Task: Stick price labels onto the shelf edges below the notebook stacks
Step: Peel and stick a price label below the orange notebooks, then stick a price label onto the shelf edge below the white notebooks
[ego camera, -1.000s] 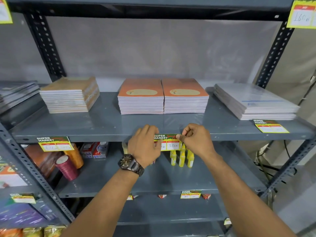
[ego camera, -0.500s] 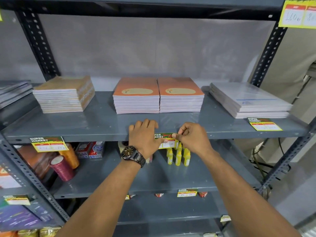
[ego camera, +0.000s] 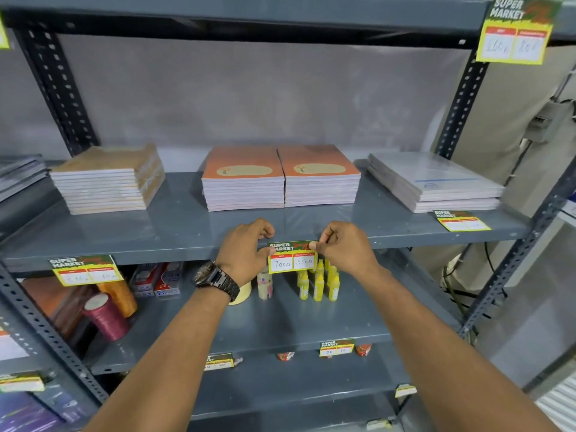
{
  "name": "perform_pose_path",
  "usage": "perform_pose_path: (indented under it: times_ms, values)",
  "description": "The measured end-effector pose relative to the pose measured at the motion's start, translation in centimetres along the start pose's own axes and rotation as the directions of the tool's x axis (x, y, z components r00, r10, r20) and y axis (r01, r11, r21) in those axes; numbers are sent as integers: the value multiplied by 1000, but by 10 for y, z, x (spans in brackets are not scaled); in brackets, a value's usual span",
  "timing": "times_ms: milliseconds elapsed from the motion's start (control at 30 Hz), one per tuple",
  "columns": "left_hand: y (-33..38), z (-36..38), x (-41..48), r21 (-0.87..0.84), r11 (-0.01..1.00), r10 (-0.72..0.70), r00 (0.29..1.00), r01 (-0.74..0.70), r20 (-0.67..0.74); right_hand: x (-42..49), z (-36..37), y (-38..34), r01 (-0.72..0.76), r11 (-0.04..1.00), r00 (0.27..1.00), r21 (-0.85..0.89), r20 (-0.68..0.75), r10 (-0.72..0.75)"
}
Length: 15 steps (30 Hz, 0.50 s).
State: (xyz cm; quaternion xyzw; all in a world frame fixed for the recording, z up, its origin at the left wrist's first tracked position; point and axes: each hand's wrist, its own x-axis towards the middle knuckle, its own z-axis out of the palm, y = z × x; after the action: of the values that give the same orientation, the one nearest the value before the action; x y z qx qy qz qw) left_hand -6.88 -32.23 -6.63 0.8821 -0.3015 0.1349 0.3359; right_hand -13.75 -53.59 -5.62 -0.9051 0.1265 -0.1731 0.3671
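The left hand (ego camera: 244, 249) and right hand (ego camera: 346, 249) each pinch an upper corner of the price label (ego camera: 293, 258), fingers curled, pressing it against the shelf edge (ego camera: 187, 252). At twelve o'clock sit the orange notebook stacks (ego camera: 280, 179); at nine o'clock another label (ego camera: 84, 271) hangs.

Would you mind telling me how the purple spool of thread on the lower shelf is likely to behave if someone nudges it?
The purple spool leans tilted rather than standing flat, so a nudge would probably topple it. Being round, it may then roll along the lower shelf. It looks light for its size.
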Motion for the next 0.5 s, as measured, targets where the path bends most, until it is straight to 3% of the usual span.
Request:
perform_pose_path:
  times_ms: [133,267,500]
  values:
    - [2,-2,-12,-134,991,-19,996,7,-89,-15,-4,5,-9,1000,996,29,-93,12]
    - [20,5,-25,-91,989,92,969,-115,-228,-31,-27,25,-39,988,956,148,-283,80]
    - [109,60,-23,-113,960,251,967,-254,-47,-24,-114,79,-56,984,859,170,-494,134]
